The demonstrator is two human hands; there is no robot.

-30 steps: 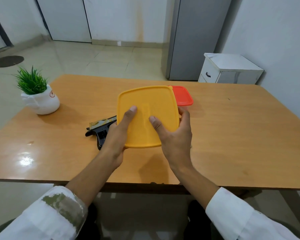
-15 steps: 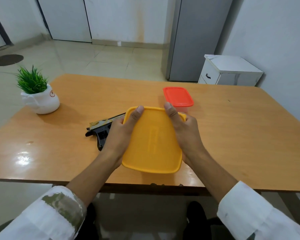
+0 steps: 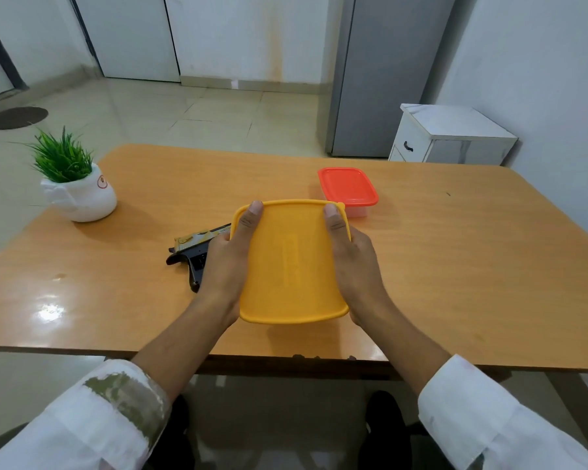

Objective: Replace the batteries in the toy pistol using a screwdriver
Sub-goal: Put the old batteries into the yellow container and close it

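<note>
You've brought the yellow box (image 3: 291,262) down out of its tilt, so it now sits level and low over the near counter (image 3: 455,266). Your left hand (image 3: 224,266) and right hand (image 3: 357,262) clamp its sides, thumbs flat along the top and the other fingers hidden underneath. I'd judge that hold is meant for prising it open. The pistol (image 3: 192,252) lies on the counter, partly hidden behind your left hand, untouched.

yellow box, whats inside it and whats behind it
Nothing inside shows: the yellow box is opaque with its lid on, gripped by the left hand and right hand. Behind it sits a red-lidded container, its near corner covered by the box.
</note>
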